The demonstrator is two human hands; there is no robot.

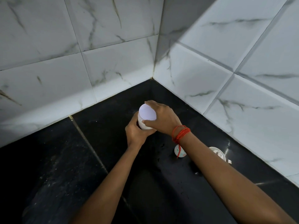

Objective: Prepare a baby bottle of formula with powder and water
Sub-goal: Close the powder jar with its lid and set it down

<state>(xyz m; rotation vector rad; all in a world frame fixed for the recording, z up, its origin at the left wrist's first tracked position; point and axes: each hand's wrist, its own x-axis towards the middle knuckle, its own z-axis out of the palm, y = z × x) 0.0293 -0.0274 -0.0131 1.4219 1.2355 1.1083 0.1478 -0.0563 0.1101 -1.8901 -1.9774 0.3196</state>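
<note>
Standing upright near the back corner of a glossy black stone countertop (48, 159), a white cylindrical plastic container (143, 125) is held between both hands, its flat round white lid (147, 112) facing the camera. The left hand (137, 134) wraps around the lower body of the container from the near side, fingers curled against its wall. The right hand (163, 118) comes over from the right and clasps the lid, thumb pressed on the near edge and fingers hooked over the far edge. A red thread bracelet (180, 133) is wound several times round the right wrist, with a loose end hanging down. Just beyond the right forearm, on the counter, sits a small white rounded object with pale coloured spots (182, 153), partly hidden by the arm; what it is cannot be told. Further right, near the wall, lies a round white and metallic piece (217, 153), also partly covered. White marble-patterned tiled walls (64, 46) with grey veins meet in the corner behind the container.
</note>
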